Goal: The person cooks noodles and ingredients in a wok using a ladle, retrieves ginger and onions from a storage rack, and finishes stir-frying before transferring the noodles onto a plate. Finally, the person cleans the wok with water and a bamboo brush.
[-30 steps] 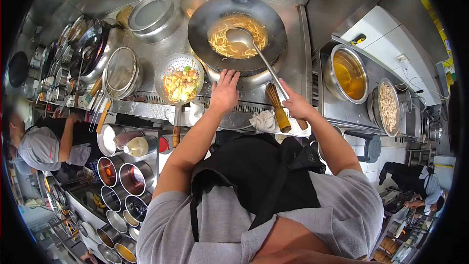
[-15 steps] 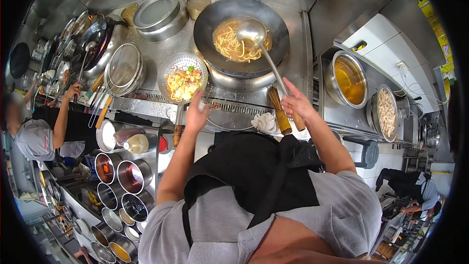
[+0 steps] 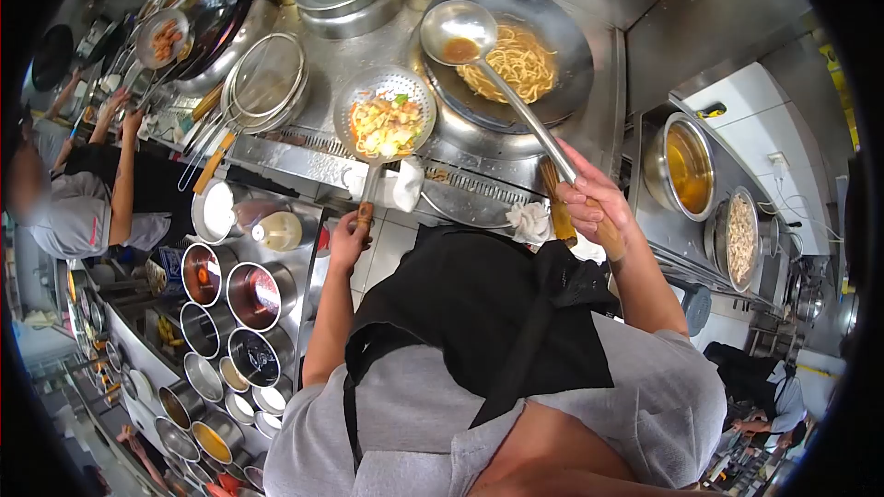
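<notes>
My left hand (image 3: 348, 237) is closed around the wooden handle of a perforated skimmer (image 3: 419, 97), whose bowl carries chopped vegetables and pale egg-like pieces (image 3: 385, 125). My right hand (image 3: 594, 205) grips the long handle of a steel ladle (image 3: 522, 109). Some brown sauce (image 3: 459, 50) lies in the ladle's bowl, which is held over the left rim of a black wok (image 3: 573, 74). Noodles (image 3: 523, 64) lie in the wok, and steam rises around it. A white cloth (image 3: 402, 186) is beside the skimmer's handle.
A bamboo brush (image 3: 560, 212) and crumpled cloth (image 3: 530, 222) lie near my right hand. On the right stand a pot of yellow liquid (image 3: 691, 166) and a bowl of pale shreds (image 3: 741, 239). Strainers (image 3: 267, 83) rest on a pot at left. A co-worker (image 3: 83, 193) works farther left.
The ladle has gone from among the noodles to the wok's left rim, now with sauce in it. My left hand, open beside the skimmer before, now holds its handle. The view has shifted.
</notes>
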### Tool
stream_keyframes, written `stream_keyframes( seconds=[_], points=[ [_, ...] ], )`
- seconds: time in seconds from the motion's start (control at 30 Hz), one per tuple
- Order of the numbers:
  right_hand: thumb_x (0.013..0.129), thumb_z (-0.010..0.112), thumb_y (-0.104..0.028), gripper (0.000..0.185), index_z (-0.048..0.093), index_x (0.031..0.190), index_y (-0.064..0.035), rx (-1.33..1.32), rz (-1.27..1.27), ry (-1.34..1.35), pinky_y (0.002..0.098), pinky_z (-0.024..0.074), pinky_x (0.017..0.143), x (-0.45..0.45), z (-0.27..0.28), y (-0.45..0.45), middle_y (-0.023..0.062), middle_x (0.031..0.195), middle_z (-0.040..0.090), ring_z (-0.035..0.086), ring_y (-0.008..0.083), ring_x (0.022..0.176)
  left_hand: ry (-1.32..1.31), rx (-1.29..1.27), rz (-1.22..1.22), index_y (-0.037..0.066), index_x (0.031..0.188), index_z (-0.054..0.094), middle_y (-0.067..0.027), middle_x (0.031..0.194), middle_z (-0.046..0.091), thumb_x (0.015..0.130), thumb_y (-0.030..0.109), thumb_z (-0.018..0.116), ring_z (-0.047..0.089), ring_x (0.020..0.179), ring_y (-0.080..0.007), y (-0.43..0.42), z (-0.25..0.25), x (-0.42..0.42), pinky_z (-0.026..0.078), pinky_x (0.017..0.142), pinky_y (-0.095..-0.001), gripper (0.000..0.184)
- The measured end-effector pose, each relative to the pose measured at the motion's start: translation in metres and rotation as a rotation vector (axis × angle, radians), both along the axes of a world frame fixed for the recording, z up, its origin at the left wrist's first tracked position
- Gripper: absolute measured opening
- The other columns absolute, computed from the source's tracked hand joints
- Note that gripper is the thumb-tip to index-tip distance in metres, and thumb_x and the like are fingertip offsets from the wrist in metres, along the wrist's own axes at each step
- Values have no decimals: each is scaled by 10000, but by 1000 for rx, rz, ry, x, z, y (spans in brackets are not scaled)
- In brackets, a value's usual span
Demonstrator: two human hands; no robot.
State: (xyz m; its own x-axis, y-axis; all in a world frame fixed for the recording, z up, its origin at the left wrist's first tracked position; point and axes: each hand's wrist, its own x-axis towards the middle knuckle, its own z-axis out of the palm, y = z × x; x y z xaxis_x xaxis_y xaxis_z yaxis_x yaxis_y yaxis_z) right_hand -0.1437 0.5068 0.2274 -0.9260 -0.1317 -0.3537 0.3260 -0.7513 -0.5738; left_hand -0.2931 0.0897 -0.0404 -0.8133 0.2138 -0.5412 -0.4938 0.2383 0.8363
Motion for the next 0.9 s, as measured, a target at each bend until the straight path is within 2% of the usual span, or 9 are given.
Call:
stream_keyframes(
  seconds=[0.17, 0.37, 0.4, 0.47, 0.57, 0.63, 0.7, 0.77, 0.9],
  points=[
    [976, 529, -96, 697, 196, 1577, -212, 110, 145, -58, 206, 346, 400, -25, -6, -25, 26, 779, 459, 405, 42, 471, 6, 26, -99, 44, 1320, 516, -86, 852, 642, 922, 156, 629, 641, 670, -151, 0, 24, -6, 528, 544, -285, 428],
    [949, 558, -62, 772, 165, 1589, -244, 1026, 452, -74, 262, 402, 459, -45, -38, -45, 31, 790, 504, 436, 84, 486, -2, 12, -129, 43, 1325, 510, -78, 839, 657, 925, 160, 622, 646, 667, -149, -11, 40, -12, 528, 541, -283, 431],
    [929, 559, -38, 780, 177, 1585, -216, 1138, 515, -122, 310, 515, 622, -45, -31, -43, 136, 955, 634, 624, 183, 658, -11, 14, -137, 47, 1328, 508, -75, 839, 659, 926, 165, 621, 647, 667, -148, -11, 39, -14, 528, 540, -282, 433],
    [915, 563, -31, 790, 181, 1583, -209, 1267, 439, -80, 333, 511, 760, -34, -18, -42, 173, 1104, 633, 648, 248, 838, -17, 11, -144, 50, 1328, 508, -70, 835, 656, 927, 169, 623, 646, 665, -147, -12, 39, -15, 527, 539, -282, 433],
    [890, 533, 13, 818, 202, 1585, -262, 1432, 256, 19, 313, 477, 569, 0, -22, -15, 77, 769, 623, 568, 168, 567, -30, 12, -154, 55, 1326, 505, -61, 825, 648, 927, 173, 624, 644, 656, -147, -11, 39, -15, 525, 533, -284, 433],
    [870, 545, 19, 843, 188, 1582, -259, 1833, 148, 73, 379, 514, 848, 17, -10, -2, 226, 1192, 654, 680, 349, 970, -34, 21, -172, 58, 1325, 502, -57, 819, 644, 925, 172, 624, 644, 648, -148, -8, 37, -17, 525, 527, -286, 433],
    [864, 565, -7, 852, 177, 1578, -260, 1650, 280, -266, 401, 410, 1048, 30, 15, 8, 251, 1465, 449, 494, 419, 1297, -63, 4, -177, 59, 1324, 494, -57, 808, 634, 920, 165, 624, 638, 628, -149, -6, 35, -19, 525, 516, -291, 438],
    [885, 566, -76, 835, 156, 1571, -318, 1812, 379, -146, 493, 462, 944, 53, 7, 26, 303, 1112, 643, 619, 474, 1009, -52, 0, -198, 65, 1327, 487, -59, 812, 634, 917, 177, 623, 640, 624, -153, -1, 30, -20, 528, 507, -295, 446],
    [876, 556, -83, 857, 129, 1566, -357, 1822, 531, -349, 511, 472, 909, 53, -28, 26, 349, 1073, 630, 624, 471, 1006, -25, -78, -272, 13, 1297, 507, -135, 939, 657, 897, 183, 620, 685, 755, -255, 12, 11, -25, 565, 647, -379, 449]
  ],
)
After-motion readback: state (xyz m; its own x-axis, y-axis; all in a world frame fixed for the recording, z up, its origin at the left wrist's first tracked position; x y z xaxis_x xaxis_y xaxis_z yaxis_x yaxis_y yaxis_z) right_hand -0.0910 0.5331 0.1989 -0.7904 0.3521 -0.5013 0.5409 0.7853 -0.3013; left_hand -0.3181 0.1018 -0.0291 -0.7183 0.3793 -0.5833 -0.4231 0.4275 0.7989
